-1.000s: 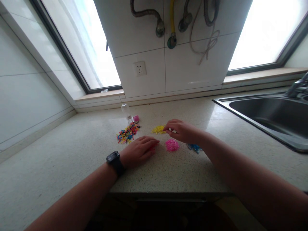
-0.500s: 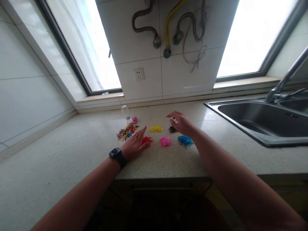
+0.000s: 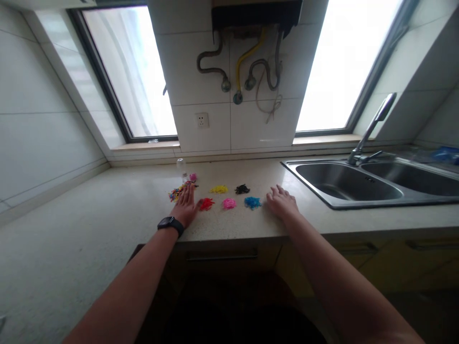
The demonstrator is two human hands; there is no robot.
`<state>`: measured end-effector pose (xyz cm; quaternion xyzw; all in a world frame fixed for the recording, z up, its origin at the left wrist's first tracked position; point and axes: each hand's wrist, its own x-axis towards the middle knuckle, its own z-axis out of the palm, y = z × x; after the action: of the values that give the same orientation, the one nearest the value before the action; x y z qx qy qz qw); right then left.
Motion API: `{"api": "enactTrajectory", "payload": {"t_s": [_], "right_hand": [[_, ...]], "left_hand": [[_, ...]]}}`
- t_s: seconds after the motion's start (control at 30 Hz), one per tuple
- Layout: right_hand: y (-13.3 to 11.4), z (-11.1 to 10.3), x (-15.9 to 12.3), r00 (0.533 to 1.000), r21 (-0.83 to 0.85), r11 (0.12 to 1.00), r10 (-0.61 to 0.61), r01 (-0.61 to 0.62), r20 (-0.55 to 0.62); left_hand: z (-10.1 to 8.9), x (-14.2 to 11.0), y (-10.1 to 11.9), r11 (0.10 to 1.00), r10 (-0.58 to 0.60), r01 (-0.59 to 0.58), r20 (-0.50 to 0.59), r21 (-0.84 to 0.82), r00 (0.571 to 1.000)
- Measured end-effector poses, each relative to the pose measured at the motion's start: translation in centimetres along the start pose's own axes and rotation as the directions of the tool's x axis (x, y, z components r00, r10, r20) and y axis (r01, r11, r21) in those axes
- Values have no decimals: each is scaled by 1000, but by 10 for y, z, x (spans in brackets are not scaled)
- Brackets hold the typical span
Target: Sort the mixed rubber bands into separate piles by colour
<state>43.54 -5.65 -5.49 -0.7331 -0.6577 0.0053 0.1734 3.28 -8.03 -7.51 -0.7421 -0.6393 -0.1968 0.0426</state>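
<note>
My left hand [image 3: 185, 205], with a dark watch on its wrist, lies flat with fingers stretched out. It partly covers a mixed-colour pile of small rubber bands [image 3: 174, 193], and its thumb points at the red pile [image 3: 207, 204]. Pink [image 3: 229, 204] and blue rubber bands [image 3: 253, 202] continue that front row. Behind them sit a yellow pile [image 3: 219, 189] and a black pile [image 3: 242, 189]. Just right of the blue pile, my right hand [image 3: 282, 200] rests on the counter, fingers loosely spread, holding nothing.
A clear bottle [image 3: 181, 168] and a small pink object [image 3: 193, 177] stand behind the mixed pile. To the right, a double steel sink [image 3: 333, 203] with a faucet [image 3: 366, 136] is set into the pale countertop [image 3: 118, 205]. A socket [image 3: 202, 120] and pipes are on the tiled wall behind.
My right hand has come down from above the black pile to the counter right of the blue one. My left hand has shifted left off the red pile. The view has tilted up and turned right.
</note>
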Motion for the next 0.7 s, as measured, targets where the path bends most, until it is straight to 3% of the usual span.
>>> {"api": "enactTrajectory", "payload": {"t_s": [0.17,0.3,0.53,0.7], "right_hand": [[20,-15,-43,982,-153,986,-30,59,188],[24,-23,-59,968,-160,984,-35,76,247],[24,-29,-72,952,-133,982,-91,135,294],[24,-33,-78,944,-138,981,-88,138,317]], "left_hand": [[-6,-17,4,983,-181,181,23,9,983],[-10,-31,7,964,-264,262,65,38,962],[-17,-55,10,960,-254,226,164,167,953],[-24,-67,13,944,-281,245,151,223,948]]}}
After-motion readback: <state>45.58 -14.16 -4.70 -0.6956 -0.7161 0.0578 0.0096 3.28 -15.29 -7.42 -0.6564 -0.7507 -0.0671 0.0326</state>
